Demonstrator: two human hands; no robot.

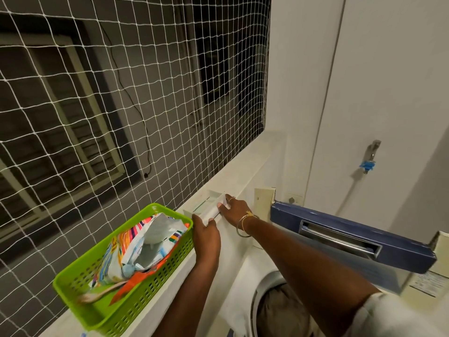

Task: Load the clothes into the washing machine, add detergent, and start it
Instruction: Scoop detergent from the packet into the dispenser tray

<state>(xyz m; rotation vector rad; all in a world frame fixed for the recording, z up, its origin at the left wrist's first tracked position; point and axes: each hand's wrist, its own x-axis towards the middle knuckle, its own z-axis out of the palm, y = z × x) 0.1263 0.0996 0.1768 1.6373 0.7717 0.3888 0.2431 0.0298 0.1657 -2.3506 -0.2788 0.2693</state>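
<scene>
A white detergent drawer (206, 207) sticks out at the washing machine's (230, 254) far left corner, beside the window ledge. My left hand (206, 233) grips its near end, thumb on top. My right hand (235, 210), with bangles at the wrist, holds the drawer's right edge with its fingertips. Khaki clothes (279, 310) lie in the drum opening under my right forearm. The machine's blue lid (340, 231) stands raised at the right. An open, striped detergent bag (136, 249) lies in a green basket (80, 288) on the ledge, left of my left hand.
White netting (121, 105) covers the window behind the ledge. A wall tap with a blue fitting (368, 161) sits above the lid. A cream wall box (263, 198) stands just beyond my right hand. A pale scoop (97, 294) lies in the basket.
</scene>
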